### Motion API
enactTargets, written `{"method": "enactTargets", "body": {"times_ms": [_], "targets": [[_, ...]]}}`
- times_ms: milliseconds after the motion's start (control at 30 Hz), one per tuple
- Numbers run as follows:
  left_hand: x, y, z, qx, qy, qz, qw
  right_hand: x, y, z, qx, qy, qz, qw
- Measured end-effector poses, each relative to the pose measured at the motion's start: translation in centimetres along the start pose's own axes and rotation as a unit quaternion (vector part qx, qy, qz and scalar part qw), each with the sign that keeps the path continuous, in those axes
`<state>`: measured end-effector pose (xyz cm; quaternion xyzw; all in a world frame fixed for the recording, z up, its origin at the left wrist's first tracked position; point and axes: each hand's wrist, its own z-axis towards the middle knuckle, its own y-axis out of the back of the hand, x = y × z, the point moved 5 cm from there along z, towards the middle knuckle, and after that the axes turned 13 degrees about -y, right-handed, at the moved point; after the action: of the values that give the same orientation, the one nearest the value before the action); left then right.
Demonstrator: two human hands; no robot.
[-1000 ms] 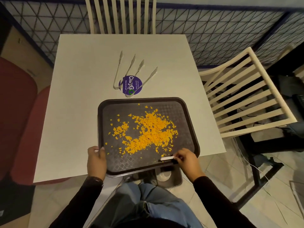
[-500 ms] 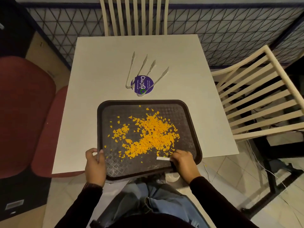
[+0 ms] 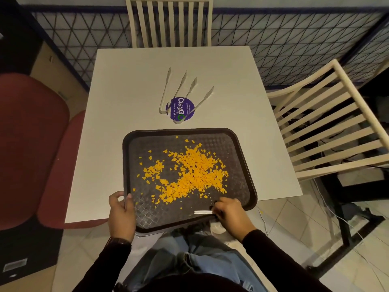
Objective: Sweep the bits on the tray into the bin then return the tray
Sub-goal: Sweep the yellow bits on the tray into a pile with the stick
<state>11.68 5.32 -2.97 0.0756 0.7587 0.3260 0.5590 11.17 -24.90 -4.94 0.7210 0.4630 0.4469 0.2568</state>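
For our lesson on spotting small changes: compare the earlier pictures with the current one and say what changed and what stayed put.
Little changed. The right hand with its small white strip sits slightly nearer the tray's near edge. The left hand grips the left rim as before. The orange bits, tongs and purple sticker stayed put.

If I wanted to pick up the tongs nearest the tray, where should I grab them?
Grab the tongs at the closed, bent end lying on the purple sticker, coming from above on the tray side. The two arms join there; farther away they spread apart.
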Motion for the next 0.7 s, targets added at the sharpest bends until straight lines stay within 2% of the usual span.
{"method": "enactTargets", "body": {"times_ms": [167, 467, 600, 700], "targets": [[-0.1, 0.1, -0.4, 0.002, -0.001, 0.008, 1.0, 0.4, -0.2, 0.6, -0.024, -0.049, 0.025, 0.998], [0.1, 0.2, -0.7, 0.0, 0.0, 0.006, 1.0, -2.7, 2.0, 3.1, -0.08, -0.23, 0.136, 0.96], [0.1, 0.2, -0.7, 0.004, 0.0, 0.007, 1.0, -4.2, 3.1, 4.3, -0.093, -0.266, 0.134, 0.95], [0.2, 0.1, -0.6, 0.005, 0.003, 0.006, 1.0, -4.6, 3.6, 4.3, -0.1, -0.261, 0.119, 0.953]]}}
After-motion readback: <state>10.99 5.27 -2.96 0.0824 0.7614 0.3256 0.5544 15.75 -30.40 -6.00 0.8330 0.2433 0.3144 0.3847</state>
